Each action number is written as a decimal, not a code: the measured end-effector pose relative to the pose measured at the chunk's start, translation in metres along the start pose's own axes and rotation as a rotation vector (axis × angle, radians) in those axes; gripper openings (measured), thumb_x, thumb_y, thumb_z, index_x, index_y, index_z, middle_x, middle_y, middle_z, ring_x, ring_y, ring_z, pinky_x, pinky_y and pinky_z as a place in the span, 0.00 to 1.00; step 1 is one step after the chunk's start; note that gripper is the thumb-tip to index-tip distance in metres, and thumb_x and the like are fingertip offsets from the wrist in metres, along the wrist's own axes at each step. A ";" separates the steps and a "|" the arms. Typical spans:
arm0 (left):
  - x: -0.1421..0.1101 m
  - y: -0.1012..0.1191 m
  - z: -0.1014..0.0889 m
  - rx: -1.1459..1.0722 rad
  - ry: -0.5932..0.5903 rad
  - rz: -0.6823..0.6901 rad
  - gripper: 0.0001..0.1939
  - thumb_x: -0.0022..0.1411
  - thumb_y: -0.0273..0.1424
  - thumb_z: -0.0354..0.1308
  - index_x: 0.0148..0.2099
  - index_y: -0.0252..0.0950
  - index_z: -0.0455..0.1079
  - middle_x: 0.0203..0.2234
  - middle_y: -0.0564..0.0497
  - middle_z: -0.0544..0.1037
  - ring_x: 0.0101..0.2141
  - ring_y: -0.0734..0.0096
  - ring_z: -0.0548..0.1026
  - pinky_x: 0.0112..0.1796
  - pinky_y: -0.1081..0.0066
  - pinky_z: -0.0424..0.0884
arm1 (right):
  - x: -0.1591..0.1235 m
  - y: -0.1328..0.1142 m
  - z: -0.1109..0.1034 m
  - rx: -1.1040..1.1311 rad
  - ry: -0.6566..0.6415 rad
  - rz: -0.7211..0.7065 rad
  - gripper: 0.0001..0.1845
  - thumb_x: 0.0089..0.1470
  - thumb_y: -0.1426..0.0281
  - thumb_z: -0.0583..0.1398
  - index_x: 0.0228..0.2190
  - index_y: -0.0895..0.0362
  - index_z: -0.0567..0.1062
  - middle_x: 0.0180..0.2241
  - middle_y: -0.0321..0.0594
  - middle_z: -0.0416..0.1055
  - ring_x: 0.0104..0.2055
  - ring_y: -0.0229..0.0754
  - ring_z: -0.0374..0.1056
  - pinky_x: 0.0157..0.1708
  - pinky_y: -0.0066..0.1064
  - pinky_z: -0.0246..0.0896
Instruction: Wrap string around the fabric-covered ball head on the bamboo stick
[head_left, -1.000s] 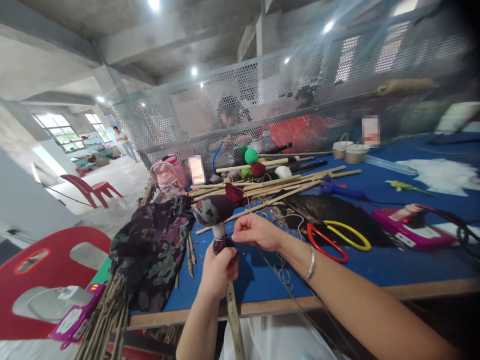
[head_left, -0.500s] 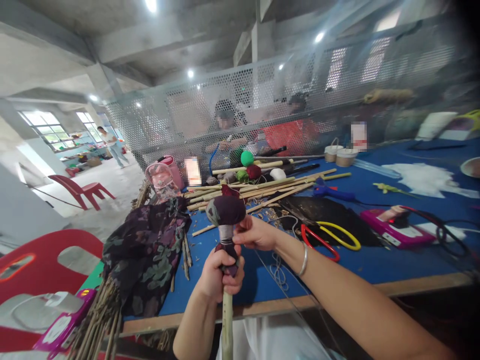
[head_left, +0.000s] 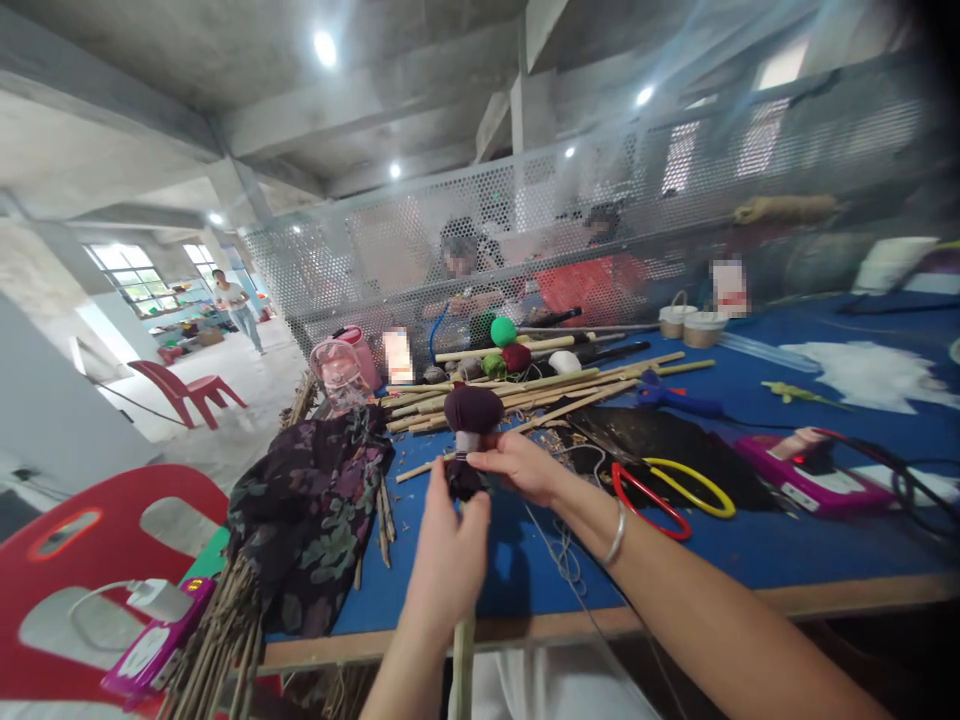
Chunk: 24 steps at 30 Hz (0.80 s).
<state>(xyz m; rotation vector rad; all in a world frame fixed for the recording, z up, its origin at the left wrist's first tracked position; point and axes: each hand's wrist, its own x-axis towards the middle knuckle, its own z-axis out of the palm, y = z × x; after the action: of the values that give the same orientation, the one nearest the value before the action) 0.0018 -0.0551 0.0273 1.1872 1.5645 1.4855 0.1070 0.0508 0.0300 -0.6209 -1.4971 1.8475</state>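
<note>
Gripping: the left hand is curling its fingers and thumb around the stick, below the pale neck; the stick's lower end is emerging under the wrist.
Right hand: its thumb is touching the neck with the fingers bunching beside it; whether they are pinching anything, the blur is hiding. A bangle is circling the wrist.
Knob: dark and rounded, it is standing upright on the neck, above the blue table and between the two hands' far side and the rods.
String: loose grey loops are lying on the table beneath the right forearm, with strands running past the near edge.
Scissors: their red and yellow handles are lying to the right of the right hand.
Cloth: dark and patterned, it is lying left of the left hand.
Balls: a green one and a white one are sitting among the rods.
Mesh: it is rising behind the table, two people showing through it.
</note>
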 end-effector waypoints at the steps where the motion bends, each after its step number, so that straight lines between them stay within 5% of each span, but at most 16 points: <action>1: -0.003 -0.001 0.007 0.039 -0.030 0.024 0.33 0.52 0.33 0.56 0.60 0.34 0.52 0.55 0.41 0.60 0.55 0.61 0.59 0.51 0.68 0.54 | 0.000 0.001 0.002 -0.008 0.006 -0.026 0.17 0.36 0.63 0.66 0.26 0.64 0.71 0.18 0.33 0.65 0.18 0.29 0.56 0.18 0.23 0.50; 4: -0.005 -0.009 0.024 0.159 0.051 0.025 0.36 0.52 0.30 0.55 0.61 0.32 0.48 0.52 0.36 0.64 0.49 0.57 0.66 0.46 0.66 0.60 | 0.002 0.006 0.003 -0.055 0.017 -0.067 0.20 0.37 0.61 0.65 0.29 0.64 0.72 0.26 0.39 0.70 0.27 0.35 0.63 0.29 0.27 0.57; 8: 0.008 -0.016 0.023 0.121 0.078 0.034 0.19 0.55 0.32 0.52 0.49 0.33 0.60 0.36 0.42 0.73 0.33 0.64 0.72 0.34 0.69 0.65 | 0.001 0.006 -0.005 -0.251 0.038 -0.091 0.18 0.40 0.60 0.63 0.26 0.64 0.72 0.22 0.36 0.68 0.24 0.33 0.61 0.26 0.26 0.54; 13: 0.012 -0.016 0.009 -0.114 -0.062 -0.205 0.15 0.51 0.41 0.56 0.35 0.37 0.60 0.12 0.61 0.58 0.12 0.81 0.56 0.15 0.79 0.53 | -0.005 -0.006 -0.010 -0.232 -0.009 -0.088 0.16 0.38 0.61 0.64 0.19 0.62 0.69 0.12 0.27 0.54 0.14 0.27 0.45 0.15 0.23 0.37; 16: 0.007 -0.015 0.006 -0.248 -0.132 -0.293 0.18 0.48 0.44 0.58 0.32 0.38 0.56 0.12 0.64 0.52 0.11 0.85 0.49 0.13 0.81 0.44 | -0.006 -0.006 -0.005 -0.072 -0.028 -0.009 0.17 0.36 0.60 0.65 0.20 0.60 0.68 0.10 0.24 0.50 0.11 0.25 0.39 0.12 0.24 0.30; 24: 0.005 -0.017 -0.004 -0.605 -0.268 -0.377 0.20 0.46 0.41 0.61 0.27 0.38 0.51 0.15 0.63 0.53 0.12 0.88 0.45 0.12 0.83 0.42 | -0.003 0.001 -0.001 0.019 -0.056 0.001 0.18 0.34 0.63 0.67 0.20 0.61 0.66 0.11 0.24 0.52 0.11 0.24 0.40 0.11 0.23 0.29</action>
<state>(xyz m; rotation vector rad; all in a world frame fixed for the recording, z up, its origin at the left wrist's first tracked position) -0.0064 -0.0509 0.0121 0.6604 0.9826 1.3399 0.1098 0.0490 0.0284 -0.5652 -1.5135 1.8925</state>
